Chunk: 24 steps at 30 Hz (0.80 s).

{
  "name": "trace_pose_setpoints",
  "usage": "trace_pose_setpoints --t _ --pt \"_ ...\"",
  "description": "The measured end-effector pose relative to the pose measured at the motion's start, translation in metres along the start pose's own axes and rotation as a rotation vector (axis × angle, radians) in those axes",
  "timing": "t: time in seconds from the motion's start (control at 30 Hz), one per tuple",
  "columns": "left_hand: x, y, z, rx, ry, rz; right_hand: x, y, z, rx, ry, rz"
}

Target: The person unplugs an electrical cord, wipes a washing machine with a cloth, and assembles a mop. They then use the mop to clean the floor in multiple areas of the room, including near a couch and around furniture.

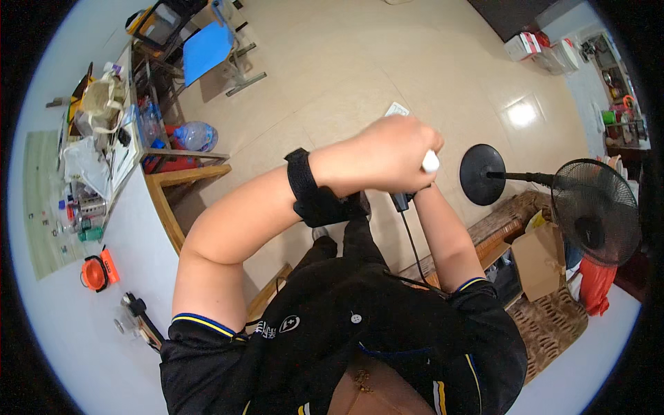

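My left hand (384, 153) is a fist in front of my body, slightly blurred. It is closed around a white rod-like thing (430, 162), whose rounded end shows beside the fingers. A black strap (302, 179) wraps the left wrist, with a black pad under it. My right forearm (448, 233) reaches up from the other side, and its hand is hidden behind the left fist. Near the right wrist is a small dark device (400, 202) with a cable running down. Just beyond the fist shows a white piece with dark marks (397, 109); I cannot tell what it rests on.
On the left are a cluttered table (111, 171), a large water bottle (196, 136), a wooden frame (165, 192) and a blue chair (208, 52). At right stand a pedestal fan (594, 212), an open cardboard box (539, 259), a red plastic bag (594, 285) and a patterned seat cover (550, 321).
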State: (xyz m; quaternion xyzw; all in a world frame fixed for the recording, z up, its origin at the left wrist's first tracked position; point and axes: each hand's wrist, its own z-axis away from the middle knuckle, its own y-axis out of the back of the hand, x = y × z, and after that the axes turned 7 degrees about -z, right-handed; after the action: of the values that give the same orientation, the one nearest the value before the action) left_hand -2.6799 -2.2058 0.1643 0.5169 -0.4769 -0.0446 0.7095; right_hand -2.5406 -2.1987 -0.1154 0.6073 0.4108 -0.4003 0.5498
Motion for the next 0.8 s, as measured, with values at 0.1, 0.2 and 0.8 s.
trace_pose_setpoints --t 0.1,0.2,0.8 --pt "-0.001 0.006 0.041 -0.051 -0.035 -0.043 -0.014 -0.022 0.015 -0.038 0.051 -0.046" --pt "-0.003 0.029 0.082 0.118 -0.053 0.047 -0.025 -0.037 0.030 -0.069 0.086 -0.086" --pt "0.005 -0.007 0.230 -0.060 -0.132 0.232 -0.050 -0.130 0.181 -0.149 -0.373 -0.210"
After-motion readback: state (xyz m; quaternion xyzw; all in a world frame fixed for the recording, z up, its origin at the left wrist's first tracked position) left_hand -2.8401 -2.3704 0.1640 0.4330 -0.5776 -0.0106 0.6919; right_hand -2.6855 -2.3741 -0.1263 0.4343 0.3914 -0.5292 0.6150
